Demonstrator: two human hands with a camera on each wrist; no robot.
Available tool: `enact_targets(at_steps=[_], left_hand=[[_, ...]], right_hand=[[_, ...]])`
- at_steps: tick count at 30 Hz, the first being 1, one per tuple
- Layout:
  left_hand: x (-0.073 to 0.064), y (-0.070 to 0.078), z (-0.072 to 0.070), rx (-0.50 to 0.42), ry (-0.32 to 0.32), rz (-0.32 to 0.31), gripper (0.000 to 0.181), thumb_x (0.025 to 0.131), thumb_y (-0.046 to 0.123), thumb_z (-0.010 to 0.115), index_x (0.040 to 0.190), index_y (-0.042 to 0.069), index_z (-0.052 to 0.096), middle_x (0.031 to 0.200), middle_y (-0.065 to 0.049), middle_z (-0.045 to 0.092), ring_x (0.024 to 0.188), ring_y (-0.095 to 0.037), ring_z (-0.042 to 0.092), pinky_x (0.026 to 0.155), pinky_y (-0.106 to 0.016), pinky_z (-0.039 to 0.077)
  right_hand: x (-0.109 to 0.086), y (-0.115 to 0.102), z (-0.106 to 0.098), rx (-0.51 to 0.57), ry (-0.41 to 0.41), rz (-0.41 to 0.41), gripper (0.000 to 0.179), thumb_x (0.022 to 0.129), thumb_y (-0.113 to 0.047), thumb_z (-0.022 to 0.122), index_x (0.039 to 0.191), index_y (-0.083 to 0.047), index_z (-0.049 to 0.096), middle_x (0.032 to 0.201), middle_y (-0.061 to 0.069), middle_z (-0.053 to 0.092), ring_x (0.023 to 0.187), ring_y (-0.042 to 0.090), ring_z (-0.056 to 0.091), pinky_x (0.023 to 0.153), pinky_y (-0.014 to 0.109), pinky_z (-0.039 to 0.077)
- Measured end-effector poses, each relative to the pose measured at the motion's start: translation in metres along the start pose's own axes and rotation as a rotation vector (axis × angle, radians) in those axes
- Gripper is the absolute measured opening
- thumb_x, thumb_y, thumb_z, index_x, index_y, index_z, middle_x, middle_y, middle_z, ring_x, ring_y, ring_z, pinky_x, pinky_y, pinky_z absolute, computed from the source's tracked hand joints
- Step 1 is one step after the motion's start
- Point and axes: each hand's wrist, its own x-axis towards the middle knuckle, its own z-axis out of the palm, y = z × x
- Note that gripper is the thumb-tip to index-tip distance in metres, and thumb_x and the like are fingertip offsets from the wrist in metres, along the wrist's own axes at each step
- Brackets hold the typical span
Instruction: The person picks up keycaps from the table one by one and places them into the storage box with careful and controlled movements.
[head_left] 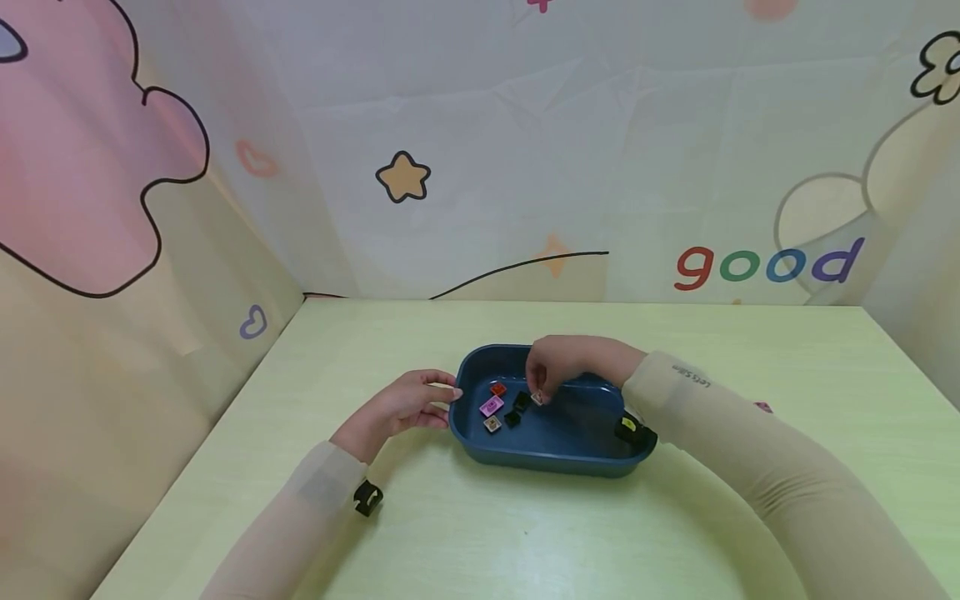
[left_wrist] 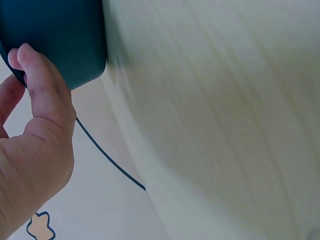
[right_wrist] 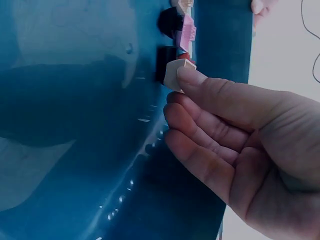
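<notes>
A deep blue plastic tray [head_left: 555,461] stands on the table. My left hand [head_left: 412,400] holds its left end, thumb at the rim and fingers against the outer wall; the left wrist view shows fingertips [left_wrist: 29,57] on that wall. My right hand [head_left: 553,365] reaches over the far rim and pinches a whitish keycap [right_wrist: 175,74] between thumb and fingers, low inside the tray. Beside it lie a red keycap [head_left: 498,389], a purple keycap [head_left: 491,406], a beige keycap [head_left: 492,424] and two black keycaps [head_left: 512,418].
A small pink piece [head_left: 763,407] lies on the pale table [head_left: 480,533], partly hidden behind the right sleeve [head_left: 720,433]. Black wrist straps show on both arms. A printed cloth backdrop [head_left: 480,167] rises behind the table and at its sides.
</notes>
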Motion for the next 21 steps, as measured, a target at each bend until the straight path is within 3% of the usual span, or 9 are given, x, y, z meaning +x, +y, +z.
enact_targets(at_steps=[21], left_hand=[[0.0003,-0.0011,0.0000,-0.008,-0.006,0.007,0.031,0.103,0.014,0.061,0.130,0.001,0.054,0.083,-0.002,0.068,0.062,-0.011,0.066,0.062,-0.019,0.059]], right_hand=[[0.0049,0.0034,0.0086,-0.012,-0.047,0.046,0.004,0.090,-0.008,0.077,0.092,-0.007,0.074,0.087,0.002,0.071,0.075,0.011,0.059,0.073,0.022,0.052]])
